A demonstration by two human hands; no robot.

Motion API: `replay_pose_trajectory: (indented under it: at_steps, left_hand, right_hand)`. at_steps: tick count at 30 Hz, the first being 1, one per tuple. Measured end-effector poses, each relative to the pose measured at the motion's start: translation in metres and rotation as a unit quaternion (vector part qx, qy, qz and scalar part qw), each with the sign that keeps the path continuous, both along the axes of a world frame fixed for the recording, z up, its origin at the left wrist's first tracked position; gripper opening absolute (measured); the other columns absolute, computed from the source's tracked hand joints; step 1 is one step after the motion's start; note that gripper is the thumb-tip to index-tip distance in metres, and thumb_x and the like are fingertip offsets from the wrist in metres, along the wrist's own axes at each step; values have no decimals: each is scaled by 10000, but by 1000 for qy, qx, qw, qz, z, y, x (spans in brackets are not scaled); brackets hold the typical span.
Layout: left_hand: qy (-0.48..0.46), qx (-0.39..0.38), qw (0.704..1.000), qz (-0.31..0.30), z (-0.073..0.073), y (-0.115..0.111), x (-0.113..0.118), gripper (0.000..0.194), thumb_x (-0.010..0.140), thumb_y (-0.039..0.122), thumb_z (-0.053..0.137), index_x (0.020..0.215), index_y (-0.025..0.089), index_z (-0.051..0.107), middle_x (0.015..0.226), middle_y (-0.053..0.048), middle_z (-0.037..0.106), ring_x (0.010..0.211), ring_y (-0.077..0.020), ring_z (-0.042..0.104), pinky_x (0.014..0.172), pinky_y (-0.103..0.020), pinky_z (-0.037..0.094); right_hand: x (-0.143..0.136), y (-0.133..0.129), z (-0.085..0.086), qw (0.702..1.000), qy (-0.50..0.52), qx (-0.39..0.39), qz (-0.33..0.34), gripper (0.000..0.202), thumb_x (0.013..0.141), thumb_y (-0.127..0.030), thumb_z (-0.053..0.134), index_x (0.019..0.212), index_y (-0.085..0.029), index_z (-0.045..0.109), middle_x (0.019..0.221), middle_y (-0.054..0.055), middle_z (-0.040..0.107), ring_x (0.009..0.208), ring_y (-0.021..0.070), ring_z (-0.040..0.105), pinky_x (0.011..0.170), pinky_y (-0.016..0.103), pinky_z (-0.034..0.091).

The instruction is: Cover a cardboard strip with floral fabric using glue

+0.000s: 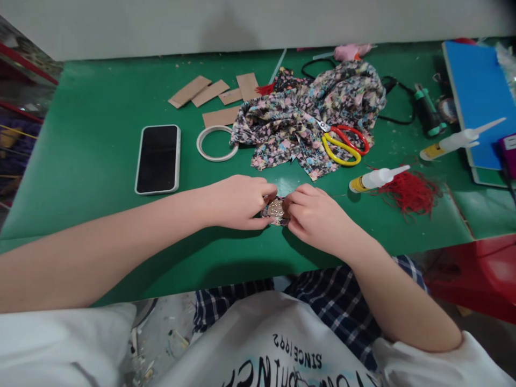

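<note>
Between my two hands, close to the table's front edge, lies a small piece of floral fabric around a brown cardboard piece with shiny wet-looking dots on it. My left hand pinches the fabric's left edge, thumb below and fingers above. On the other side my right hand has its fingers curled onto the right edge. The fingertips cover both ends of the piece. A glue bottle with a white nozzle lies to the right of my right hand.
Crumpled floral cloth carries red-and-yellow scissors. A tape roll, a phone and cardboard strips lie left of it. Red threads, a second glue bottle and a blue folder sit right.
</note>
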State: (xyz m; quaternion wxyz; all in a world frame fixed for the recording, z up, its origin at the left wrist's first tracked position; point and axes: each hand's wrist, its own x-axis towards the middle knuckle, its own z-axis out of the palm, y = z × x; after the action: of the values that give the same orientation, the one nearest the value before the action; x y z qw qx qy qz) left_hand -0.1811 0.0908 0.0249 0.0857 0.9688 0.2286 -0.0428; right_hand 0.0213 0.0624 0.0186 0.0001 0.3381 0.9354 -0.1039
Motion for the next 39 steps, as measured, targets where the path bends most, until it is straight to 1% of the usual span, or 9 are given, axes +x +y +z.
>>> replay_pose_trajectory:
  at_steps: [6, 10, 13, 16, 19, 24, 31, 35, 39]
  left_hand:
    - [2, 6, 1000, 3, 1, -1, 1, 408, 865, 445, 430, 707, 134, 642, 891, -82, 590, 739, -160, 529, 628, -283, 393]
    - [5, 6, 1000, 1, 2, 0, 1, 396, 858, 440, 446, 702, 135, 645, 885, -85, 582, 755, -165, 520, 640, -288, 399]
    - [-5, 4, 1000, 0, 2, 0, 0, 396, 859, 443, 443, 708, 139, 647, 933, -92, 573, 778, -171, 507, 673, -297, 404]
    - [-1, 5, 1000, -2, 3, 0, 0, 394, 857, 452, 445, 717, 140, 641, 954, -93, 574, 789, -177, 497, 691, -301, 400]
    - [13, 5, 1000, -8, 4, 0, 2, 395, 861, 444, 436, 716, 137, 637, 909, -89, 583, 777, -177, 492, 686, -298, 393]
    - [15, 3, 1000, -9, 5, 0, 3, 390, 858, 431, 438, 700, 138, 641, 840, -79, 582, 746, -172, 493, 657, -298, 387]
    - [17, 0, 1000, -2, 5, 0, 2, 403, 855, 441, 438, 687, 133, 637, 864, -83, 573, 768, -183, 483, 669, -306, 385]
    - [4, 7, 1000, 2, 4, 1, 0, 415, 854, 457, 435, 704, 134, 647, 885, -95, 551, 774, -185, 476, 693, -313, 378]
    - [3, 0, 1000, 5, 1, 1, -2, 427, 858, 470, 423, 736, 134, 657, 872, -91, 546, 777, -182, 476, 692, -302, 379]
  right_hand:
    - [-1, 4, 3, 1000, 5, 19, 12, 197, 804, -207, 468, 787, -109, 639, 930, 106, 581, 966, 236, 421, 803, 359, 346]
    - [-3, 11, 6, 999, -7, 1, 42, 200, 798, -214, 477, 714, -128, 638, 847, 93, 592, 924, 226, 425, 761, 352, 340]
    - [-5, 15, 8, 998, -19, -18, 56, 199, 793, -215, 478, 715, -128, 640, 798, 88, 596, 884, 215, 433, 739, 344, 336]
    - [-6, 16, 9, 998, -23, -27, 58, 196, 788, -211, 477, 710, -127, 636, 802, 93, 597, 873, 209, 434, 735, 339, 330]
    - [-6, 16, 10, 998, -27, -28, 56, 195, 788, -210, 478, 696, -133, 631, 795, 90, 590, 869, 207, 431, 731, 340, 319]
    - [-6, 19, 11, 997, -40, 5, 69, 196, 794, -236, 490, 709, -134, 634, 797, 87, 574, 887, 226, 417, 693, 353, 285]
    - [-7, 26, 11, 994, -47, -31, 96, 206, 798, -221, 480, 655, -150, 611, 765, 76, 573, 856, 199, 412, 707, 336, 286]
    - [-7, 24, 13, 994, -56, -9, 92, 209, 795, -245, 487, 654, -154, 612, 802, 71, 573, 872, 214, 402, 684, 343, 268]
    - [-8, 24, 16, 992, -63, 4, 107, 205, 792, -218, 479, 661, -147, 619, 829, 76, 578, 882, 222, 400, 684, 347, 266]
